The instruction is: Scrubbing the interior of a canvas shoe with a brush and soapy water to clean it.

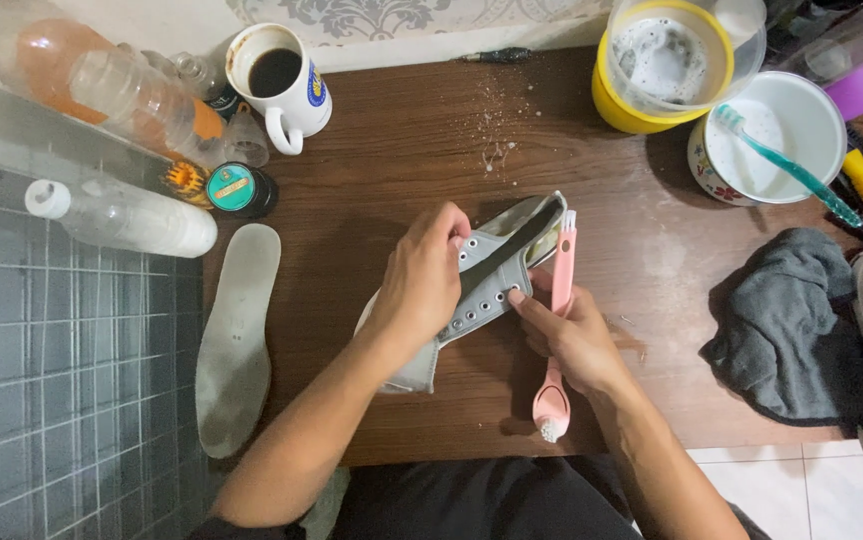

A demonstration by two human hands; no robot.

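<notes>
My left hand (422,285) grips a grey canvas shoe (497,265) by its eyelet side and holds it tilted over the brown table (402,150). In my right hand (572,340) is a pink brush (560,320), its bristled head up against the shoe's opening; my forefinger rests on the row of eyelets. A second small bristle tip shows at the brush's lower end. The shoe has no laces in view.
A grey insole (237,335) lies left of the shoe. At the back stand a mug of dark liquid (280,85), plastic bottles (127,215), a small round tin (237,190), a yellow tub (652,70) and a white bowl with a teal toothbrush (787,160). A dark cloth (792,320) lies right.
</notes>
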